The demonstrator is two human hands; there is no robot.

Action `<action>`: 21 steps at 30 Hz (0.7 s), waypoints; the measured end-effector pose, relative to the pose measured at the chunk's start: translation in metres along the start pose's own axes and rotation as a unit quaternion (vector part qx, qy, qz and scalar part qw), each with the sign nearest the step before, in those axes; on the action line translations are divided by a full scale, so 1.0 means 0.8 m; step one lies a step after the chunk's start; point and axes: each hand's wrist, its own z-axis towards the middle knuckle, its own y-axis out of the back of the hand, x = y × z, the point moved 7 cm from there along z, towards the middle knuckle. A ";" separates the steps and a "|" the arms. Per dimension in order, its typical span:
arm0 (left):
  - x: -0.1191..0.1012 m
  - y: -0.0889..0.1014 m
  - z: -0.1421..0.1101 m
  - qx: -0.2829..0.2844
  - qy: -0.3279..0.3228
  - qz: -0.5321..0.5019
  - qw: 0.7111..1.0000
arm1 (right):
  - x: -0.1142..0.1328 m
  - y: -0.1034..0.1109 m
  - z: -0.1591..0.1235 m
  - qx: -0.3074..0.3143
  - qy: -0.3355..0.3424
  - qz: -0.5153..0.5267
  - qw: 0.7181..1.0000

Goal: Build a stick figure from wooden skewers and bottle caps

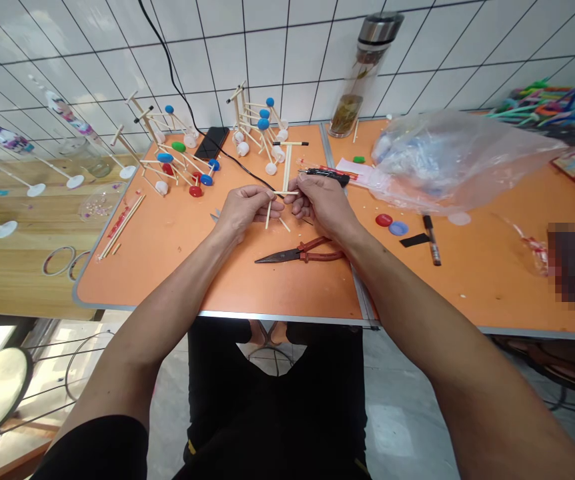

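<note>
Near the middle of the table, a frame of thin wooden sticks stands between my hands, its top crossbar dark at both ends. My left hand pinches the lower left of it, by the short crosspiece and a slanting stick. From the other side, the fingers of my right hand close on the crosspiece's right end. Just beyond those fingers is a black tool, partly covered; its kind is unclear. Red-handled long-nose pliers lie below my hands, one handle partly under my right forearm.
Stick models with coloured caps stand at the back left, beside a phone. A black cord runs down across the table. Behind are a glass bottle and a plastic bag. A marker lies right.
</note>
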 end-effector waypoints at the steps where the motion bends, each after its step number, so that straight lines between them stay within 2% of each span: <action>1: 0.000 0.000 0.000 0.001 -0.001 -0.001 1.000 | 0.001 0.000 -0.001 0.001 0.003 -0.006 1.000; 10: 0.001 0.004 0.003 -0.014 -0.028 0.019 0.999 | 0.006 -0.002 -0.006 0.009 0.063 -0.055 0.996; 17: -0.004 0.004 0.004 -0.021 -0.057 0.033 0.998 | 0.006 -0.003 -0.006 -0.002 0.055 -0.055 0.997; 21: -0.002 0.001 0.005 -0.007 -0.051 0.037 0.998 | 0.008 -0.003 -0.007 -0.009 0.054 -0.072 0.996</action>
